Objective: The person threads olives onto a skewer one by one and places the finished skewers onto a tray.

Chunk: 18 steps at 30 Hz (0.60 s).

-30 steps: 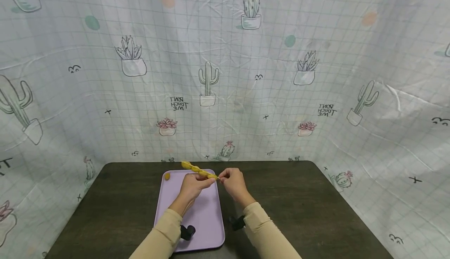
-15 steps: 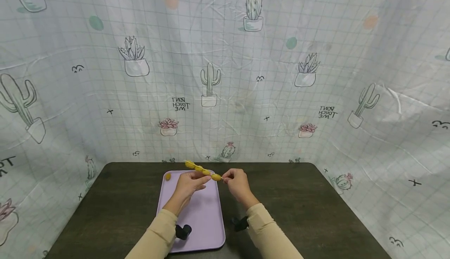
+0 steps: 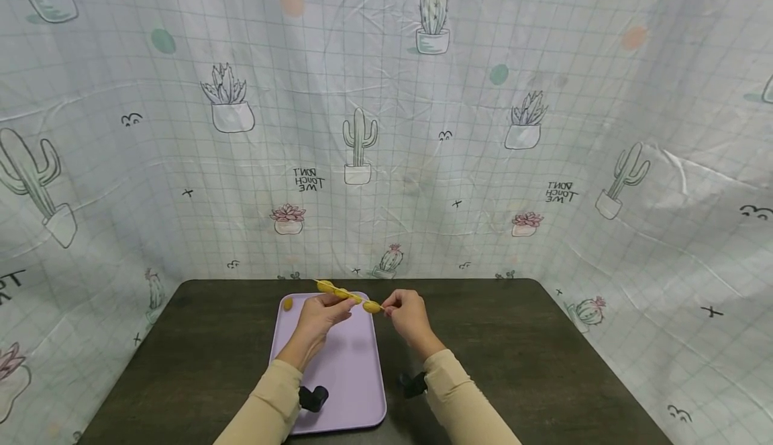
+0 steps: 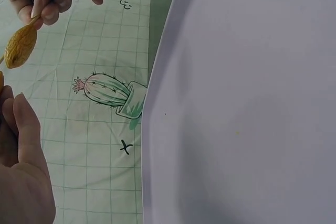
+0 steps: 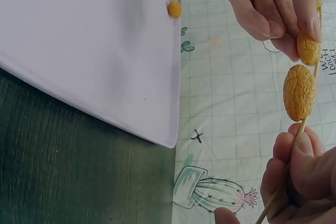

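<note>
Several wrinkled yellow oval fruit-like pieces are threaded on a thin wooden skewer (image 5: 265, 208), held slanting above the tray's far end. My left hand (image 3: 317, 319) pinches one yellow piece (image 5: 308, 51) between thumb and fingers. At the skewer's lower right end, my right hand (image 3: 410, 315) pinches the bare stick just below the last yellow piece (image 5: 299, 93). A small gap of stick separates that piece from the one in my left fingers. One loose yellow piece (image 3: 288, 304) lies in the far left corner of the lilac tray (image 3: 344, 384).
The tray sits on a dark wooden table (image 3: 513, 364). Behind and at both sides hangs a pale curtain (image 3: 398, 196) with cactus prints. Black wrist devices (image 3: 314, 399) show at both cuffs, the left one above the tray.
My left hand has slid left and up along the skewer, uncovering the last piece by my right hand. The gap between that piece and the others has widened. My right hand moved slightly right.
</note>
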Motion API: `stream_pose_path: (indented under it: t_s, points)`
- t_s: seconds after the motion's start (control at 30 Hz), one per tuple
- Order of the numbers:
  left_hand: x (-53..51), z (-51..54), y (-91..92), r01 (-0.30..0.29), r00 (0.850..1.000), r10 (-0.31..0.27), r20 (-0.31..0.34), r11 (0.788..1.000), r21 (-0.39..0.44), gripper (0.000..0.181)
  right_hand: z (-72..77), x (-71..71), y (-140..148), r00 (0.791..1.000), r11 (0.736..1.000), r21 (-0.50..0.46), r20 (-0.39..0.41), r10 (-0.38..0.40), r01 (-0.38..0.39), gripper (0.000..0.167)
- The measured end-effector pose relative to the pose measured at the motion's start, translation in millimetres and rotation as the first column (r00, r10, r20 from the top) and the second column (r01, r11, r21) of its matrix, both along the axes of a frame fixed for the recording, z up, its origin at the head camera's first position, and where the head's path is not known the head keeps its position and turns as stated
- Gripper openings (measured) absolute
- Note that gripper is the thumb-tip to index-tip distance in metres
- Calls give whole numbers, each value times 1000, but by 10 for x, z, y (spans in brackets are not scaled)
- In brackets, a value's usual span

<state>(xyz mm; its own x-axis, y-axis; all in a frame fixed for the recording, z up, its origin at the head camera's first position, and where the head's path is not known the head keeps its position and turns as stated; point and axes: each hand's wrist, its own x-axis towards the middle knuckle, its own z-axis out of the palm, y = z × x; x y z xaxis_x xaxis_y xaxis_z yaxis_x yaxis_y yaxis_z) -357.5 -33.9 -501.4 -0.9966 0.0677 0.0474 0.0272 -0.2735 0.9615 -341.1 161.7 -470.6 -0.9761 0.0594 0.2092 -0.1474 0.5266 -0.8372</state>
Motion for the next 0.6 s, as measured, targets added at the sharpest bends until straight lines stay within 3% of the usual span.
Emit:
stream_pose_path:
  t_s: [0.23, 0.43, 0.6]
  points:
    - [33, 19, 14, -5, 999, 3, -37, 999, -51, 26, 15, 20, -25, 1000, 1000, 10, -24, 13, -13, 14]
    - [37, 20, 8, -4, 1000, 3, -23, 998, -56, 24, 32, 53, -24, 1000, 1000, -1, -5, 12, -12, 17]
    - [45, 10, -41, -10, 1000, 10, 2, 998, -56, 33, 20, 53, -19, 1000, 1000, -10, 23, 22, -21, 16]
